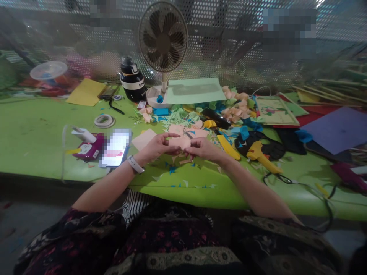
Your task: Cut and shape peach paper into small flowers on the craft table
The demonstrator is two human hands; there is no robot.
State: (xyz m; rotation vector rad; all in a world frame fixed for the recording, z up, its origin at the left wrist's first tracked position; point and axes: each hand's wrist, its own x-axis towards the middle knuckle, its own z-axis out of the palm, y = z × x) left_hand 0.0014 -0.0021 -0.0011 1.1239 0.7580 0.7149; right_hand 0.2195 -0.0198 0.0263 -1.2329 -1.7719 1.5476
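Note:
Between my two hands is a small piece of pale peach paper (179,143), held over the green table. My left hand (157,147) pinches its left end, thumb and fingers closed on it. At the other end my right hand (202,148) grips the paper with bent fingers. A larger peach sheet (144,139) lies flat beside my left hand. More peach paper (176,129) and many small cut scraps spread just beyond my fingers. To the right of my right hand lies a yellow-handled tool (228,147), its kind unclear.
A fan (163,38) and a black bottle (133,82) stand at the back. At left lie a lit phone (115,148) and a tape roll (104,120). A yellow glue gun (262,156) rests at right, its cord near the front edge (183,193).

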